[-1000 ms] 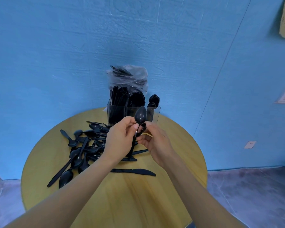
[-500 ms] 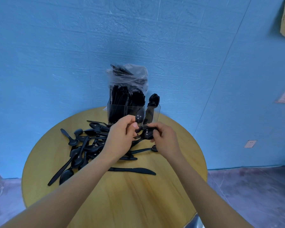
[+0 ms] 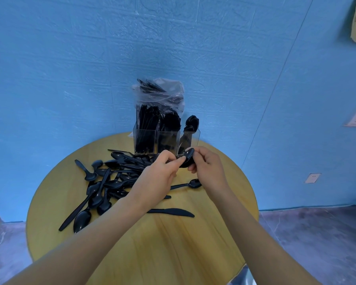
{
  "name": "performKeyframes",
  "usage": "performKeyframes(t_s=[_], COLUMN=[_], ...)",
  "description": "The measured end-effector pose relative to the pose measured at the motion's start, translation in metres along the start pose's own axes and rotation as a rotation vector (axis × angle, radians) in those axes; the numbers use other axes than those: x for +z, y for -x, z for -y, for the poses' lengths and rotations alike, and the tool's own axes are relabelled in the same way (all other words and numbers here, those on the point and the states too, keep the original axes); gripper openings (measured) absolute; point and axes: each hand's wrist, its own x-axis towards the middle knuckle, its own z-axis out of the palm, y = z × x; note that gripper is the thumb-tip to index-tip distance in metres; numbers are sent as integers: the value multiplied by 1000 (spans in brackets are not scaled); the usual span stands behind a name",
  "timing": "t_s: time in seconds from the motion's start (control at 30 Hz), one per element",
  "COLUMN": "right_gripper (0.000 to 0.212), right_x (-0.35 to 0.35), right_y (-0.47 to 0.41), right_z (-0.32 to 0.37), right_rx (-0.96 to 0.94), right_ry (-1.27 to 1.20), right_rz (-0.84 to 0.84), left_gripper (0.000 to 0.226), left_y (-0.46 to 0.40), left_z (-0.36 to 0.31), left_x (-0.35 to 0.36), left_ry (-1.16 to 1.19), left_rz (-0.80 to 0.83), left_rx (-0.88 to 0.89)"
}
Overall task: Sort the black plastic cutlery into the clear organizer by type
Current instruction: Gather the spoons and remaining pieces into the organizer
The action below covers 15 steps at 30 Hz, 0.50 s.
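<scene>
My left hand point(image 3: 156, 177) and my right hand point(image 3: 209, 167) meet just in front of the clear organizer point(image 3: 145, 141). Both pinch black spoons point(image 3: 187, 160) held between them; the bowls show between the fingertips. The organizer has three compartments with black cutlery standing in them; spoons fill the right one point(image 3: 190, 126). A heap of loose black spoons point(image 3: 109, 179) lies on the round wooden table point(image 3: 173, 239) to the left. One spoon point(image 3: 190, 184) lies alone under my right hand. A black knife point(image 3: 171, 212) lies nearer me.
A clear plastic bag point(image 3: 164, 93) with more black cutlery stands behind the organizer against the blue wall. The table edge curves close on the right and front. A white wall outlet point(image 3: 312, 178) sits low on the right.
The spoon I held upright has come down to a flat position between both hands. My right hand shifted right and took hold of the bowls. A single spoon now lies on the table beneath it.
</scene>
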Motion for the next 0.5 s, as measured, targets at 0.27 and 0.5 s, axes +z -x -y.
performKeyframes(t_s=[0.27, 0.5], right_gripper=[19, 27], right_x=[1, 3], right_y=[-3, -11], right_z=[-16, -34], right_rx=[3, -18], right_ry=[1, 70], right_rz=[16, 11], left_gripper=[40, 13], left_y=[0, -3], left_z=[6, 5], left_x=[17, 24], left_ry=[1, 512], left_rz=[-1, 169], left_rx=[10, -485])
